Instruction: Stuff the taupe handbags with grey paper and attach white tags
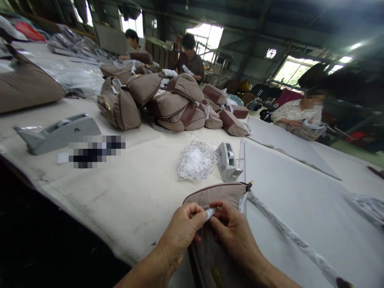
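Observation:
Close in front of me lies a taupe handbag (pixel 214 194) with dark piping and a small gold-coloured ring at its top corner. My left hand (pixel 186 224) pinches one end of a small white wrapping (pixel 210 213) over the bag. At the other end, my right hand (pixel 232 228) has its fingers and thumb closed on the same wrapping. What lies inside the wrapping is hidden. From the bag's corner a strap wrapped in white (pixel 295 236) runs off to the lower right across the table.
Just beyond the bag are a tape dispenser (pixel 228 162) and a clear bag of white tags (pixel 195 162). A larger grey tape dispenser (pixel 63 130) stands at left. Several taupe bags (pixel 177 104) are piled at the back. A person (pixel 300 112) works at right; two more are behind the pile.

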`<state>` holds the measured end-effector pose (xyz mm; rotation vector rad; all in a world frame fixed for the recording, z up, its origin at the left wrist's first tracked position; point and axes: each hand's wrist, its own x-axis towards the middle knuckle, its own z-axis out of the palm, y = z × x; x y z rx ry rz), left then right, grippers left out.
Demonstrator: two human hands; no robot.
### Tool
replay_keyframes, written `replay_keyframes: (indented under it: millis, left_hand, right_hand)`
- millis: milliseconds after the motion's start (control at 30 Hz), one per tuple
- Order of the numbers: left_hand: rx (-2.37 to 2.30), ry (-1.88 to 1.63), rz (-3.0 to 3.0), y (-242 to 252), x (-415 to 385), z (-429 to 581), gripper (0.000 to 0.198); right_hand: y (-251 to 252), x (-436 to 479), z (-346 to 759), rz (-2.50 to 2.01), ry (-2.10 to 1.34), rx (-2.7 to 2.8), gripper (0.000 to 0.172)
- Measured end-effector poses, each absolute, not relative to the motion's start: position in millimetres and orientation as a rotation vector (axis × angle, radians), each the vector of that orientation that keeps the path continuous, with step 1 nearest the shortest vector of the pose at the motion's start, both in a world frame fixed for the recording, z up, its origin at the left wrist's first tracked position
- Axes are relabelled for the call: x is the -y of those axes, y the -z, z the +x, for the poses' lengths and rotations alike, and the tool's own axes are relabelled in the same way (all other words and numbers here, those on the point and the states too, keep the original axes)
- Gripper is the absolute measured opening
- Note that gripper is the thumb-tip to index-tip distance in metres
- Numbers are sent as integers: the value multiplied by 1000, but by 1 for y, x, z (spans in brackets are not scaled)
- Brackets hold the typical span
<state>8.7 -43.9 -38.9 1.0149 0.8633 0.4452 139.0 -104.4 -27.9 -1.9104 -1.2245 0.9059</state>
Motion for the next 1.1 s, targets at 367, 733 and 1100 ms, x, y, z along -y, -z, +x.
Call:
replay_keyframes:
  millis: [367, 733, 1100]
  left_hand:
    - [-877, -1306, 2192, 70, 66, 7, 17]
    - [-870, -1215, 2031, 78, 65, -1, 14]
    - [-757, -781, 1356, 54, 50, -5, 21]
  right_hand:
    - [-6, 89, 165, -1981, -889, 1825, 53]
    - [-23, 51, 165, -1682, -1328, 2167, 27]
    - [7, 66, 164, -1617, -1397, 1703, 15]
